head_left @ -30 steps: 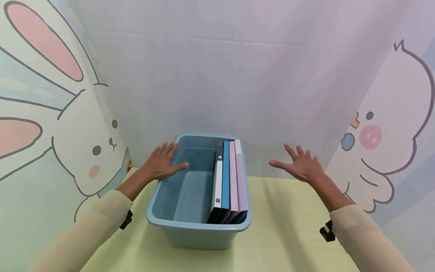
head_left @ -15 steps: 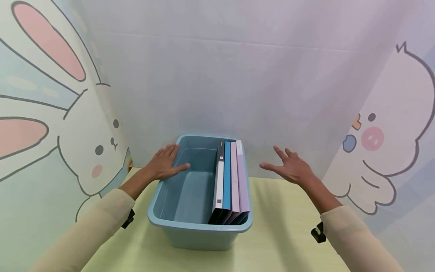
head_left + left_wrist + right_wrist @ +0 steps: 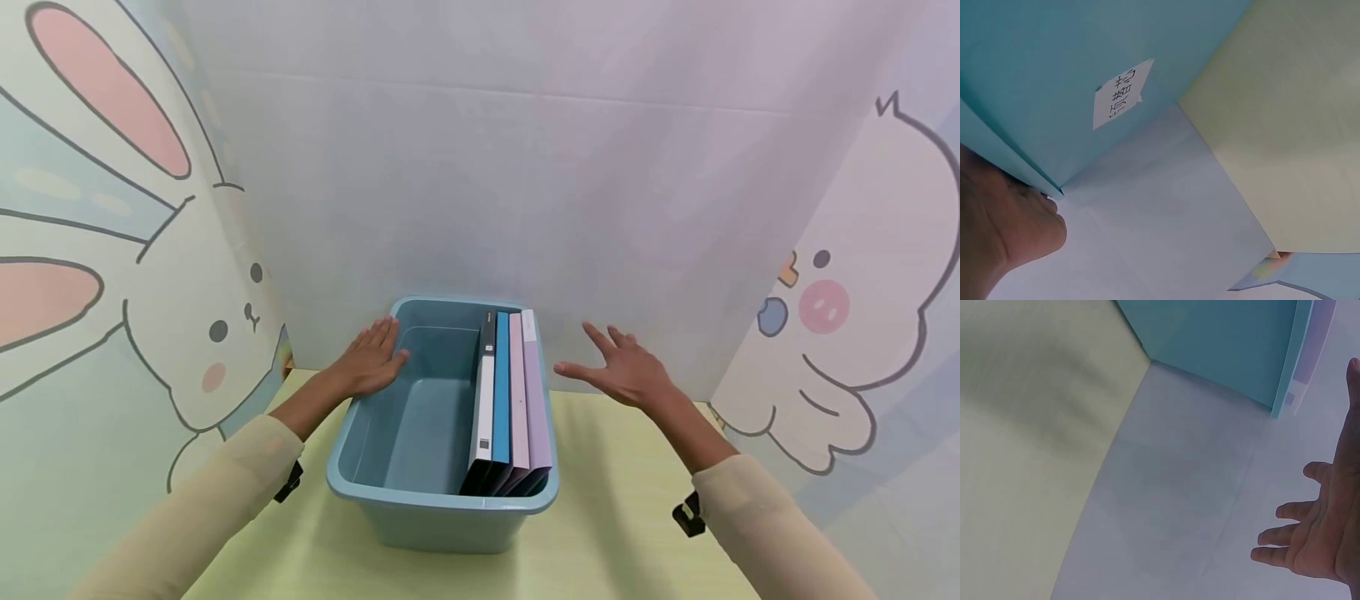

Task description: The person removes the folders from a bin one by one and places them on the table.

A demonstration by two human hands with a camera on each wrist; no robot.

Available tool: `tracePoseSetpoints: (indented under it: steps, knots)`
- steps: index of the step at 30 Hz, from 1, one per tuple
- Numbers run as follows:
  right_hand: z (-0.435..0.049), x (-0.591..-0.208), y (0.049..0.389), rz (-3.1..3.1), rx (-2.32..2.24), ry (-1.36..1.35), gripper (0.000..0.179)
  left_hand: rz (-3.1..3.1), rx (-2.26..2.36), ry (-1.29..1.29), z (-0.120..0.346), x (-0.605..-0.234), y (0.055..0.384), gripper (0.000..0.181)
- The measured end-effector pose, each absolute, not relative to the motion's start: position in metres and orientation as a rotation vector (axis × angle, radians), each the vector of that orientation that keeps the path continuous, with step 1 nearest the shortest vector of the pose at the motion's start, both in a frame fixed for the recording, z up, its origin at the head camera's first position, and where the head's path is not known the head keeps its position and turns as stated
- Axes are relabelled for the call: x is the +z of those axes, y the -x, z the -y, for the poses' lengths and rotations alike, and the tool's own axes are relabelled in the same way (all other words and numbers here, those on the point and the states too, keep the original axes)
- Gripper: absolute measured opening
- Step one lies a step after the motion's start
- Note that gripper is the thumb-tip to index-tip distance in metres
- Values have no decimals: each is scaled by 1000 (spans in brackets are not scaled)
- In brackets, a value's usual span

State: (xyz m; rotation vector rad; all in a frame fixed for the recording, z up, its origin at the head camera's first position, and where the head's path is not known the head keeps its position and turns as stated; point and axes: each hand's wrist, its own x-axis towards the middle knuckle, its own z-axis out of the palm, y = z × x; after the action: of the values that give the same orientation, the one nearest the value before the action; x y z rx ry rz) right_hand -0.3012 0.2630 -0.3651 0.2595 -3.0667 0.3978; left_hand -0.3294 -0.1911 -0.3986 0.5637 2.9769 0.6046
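Note:
A light blue plastic tub (image 3: 442,500) stands on the table, with several file binders upright along its right inner side. Their spines are black and white (image 3: 482,408), blue (image 3: 500,400), pink (image 3: 519,400) and lilac (image 3: 535,400). My left hand (image 3: 367,365) rests on the tub's left rim, fingers extended toward the far end and the thumb over the inside. In the left wrist view, the rim covers part of this hand (image 3: 1013,219). My right hand (image 3: 626,367) hovers right of the tub, fingers spread, touching nothing; the right wrist view shows its palm (image 3: 1329,537).
Pale yellow tabletop (image 3: 600,517) surrounds the tub. Close behind hangs a plain whitish curtain (image 3: 540,183). Side curtains carry a cartoon rabbit (image 3: 195,333) on the left and a white cartoon chick (image 3: 862,292) on the right. A handwritten label (image 3: 1122,94) sticks to the tub's outer wall.
My right hand has moved left, nearer the tub. My left thumb has drawn in toward the fingers, while that hand stays at the rim. Tub and binders hold their places.

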Motion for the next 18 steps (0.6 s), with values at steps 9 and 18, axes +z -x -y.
tracePoseSetpoints:
  steps: [9, 18]
  knots:
    - [-247, -364, 300, 3059, 462, -266, 114, -3014, 556, -552, 190, -401, 326, 72]
    - [-230, -367, 302, 3074, 505, -298, 115, -3040, 580, -578, 188, -401, 324, 69]
